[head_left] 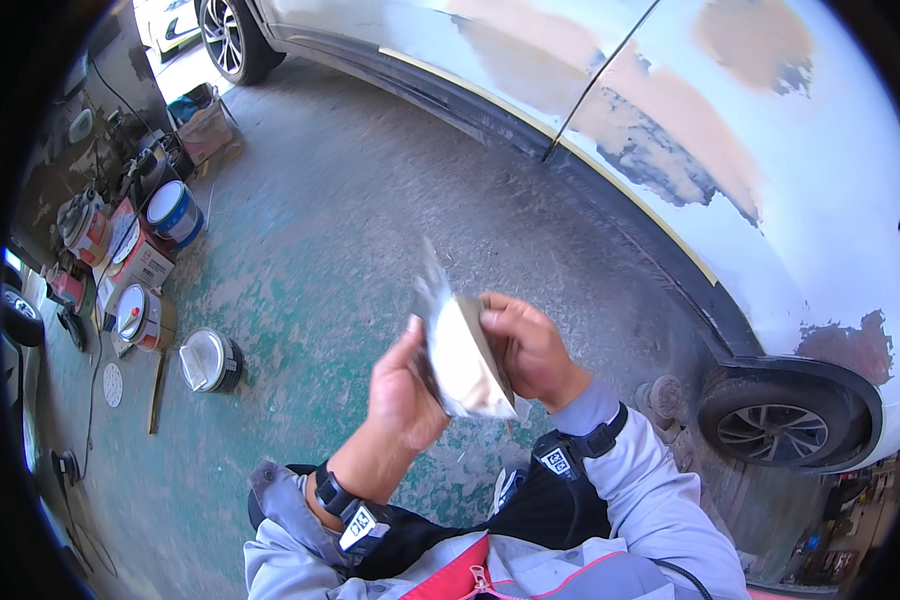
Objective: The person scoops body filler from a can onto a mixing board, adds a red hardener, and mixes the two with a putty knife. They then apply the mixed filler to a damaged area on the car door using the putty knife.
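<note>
Both hands hold a pale, flat packet with clear plastic in front of my body; it is motion-blurred and I cannot tell what it is exactly. My left hand grips its left side, the thumb pointing up along the edge. My right hand has its thumb and fingers on the upper right edge. Ahead stands a white car, its side panels bearing beige filler patches and grey sanded spots. Yellow masking tape runs along the lower edge of its side.
Paint cans and a lidded tin stand on the worn green floor at left, beside cardboard boxes. A cable and a perforated sanding disc lie near them. The car's wheel is at right.
</note>
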### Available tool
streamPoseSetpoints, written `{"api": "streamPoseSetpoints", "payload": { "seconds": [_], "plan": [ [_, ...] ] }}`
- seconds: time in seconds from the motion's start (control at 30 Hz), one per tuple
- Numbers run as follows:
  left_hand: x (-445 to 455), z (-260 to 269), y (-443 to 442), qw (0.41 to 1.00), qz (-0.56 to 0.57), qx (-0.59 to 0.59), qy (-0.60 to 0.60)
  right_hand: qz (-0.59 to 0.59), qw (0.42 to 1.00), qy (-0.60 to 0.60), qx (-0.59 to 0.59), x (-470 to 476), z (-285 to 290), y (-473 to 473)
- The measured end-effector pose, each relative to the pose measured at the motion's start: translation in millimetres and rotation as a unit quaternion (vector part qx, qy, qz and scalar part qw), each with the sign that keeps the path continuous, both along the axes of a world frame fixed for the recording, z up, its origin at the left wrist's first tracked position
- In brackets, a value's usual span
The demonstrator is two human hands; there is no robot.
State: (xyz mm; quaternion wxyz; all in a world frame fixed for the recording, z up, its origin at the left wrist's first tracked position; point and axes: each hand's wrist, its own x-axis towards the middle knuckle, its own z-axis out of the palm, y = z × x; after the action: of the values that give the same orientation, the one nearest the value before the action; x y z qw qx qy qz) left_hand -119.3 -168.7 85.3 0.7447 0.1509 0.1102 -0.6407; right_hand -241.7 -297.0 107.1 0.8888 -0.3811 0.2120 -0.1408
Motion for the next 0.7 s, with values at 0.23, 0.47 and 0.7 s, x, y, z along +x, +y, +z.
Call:
{"api": "streamPoseSetpoints", "payload": {
  "seconds": [0.23,0.47,0.7],
  "plan": [
    [-5.7,-5.9,-27.5,0.979,0.131,0.085,-0.132,-0.338,0.828,-0.035,-0.445,-38.4,14.6,-2.5],
    [3.2,2.7,-46.4,0.981,0.144,0.078,-0.101,-0.169,0.860,0.046,-0.479,-63.5,28.3,-31.2],
    [-35.7,35.7,-69.9,0.928,0.260,0.151,-0.222,-0.197,0.789,0.062,-0.579,-76.1,83.9,-42.8]
  ]
}}
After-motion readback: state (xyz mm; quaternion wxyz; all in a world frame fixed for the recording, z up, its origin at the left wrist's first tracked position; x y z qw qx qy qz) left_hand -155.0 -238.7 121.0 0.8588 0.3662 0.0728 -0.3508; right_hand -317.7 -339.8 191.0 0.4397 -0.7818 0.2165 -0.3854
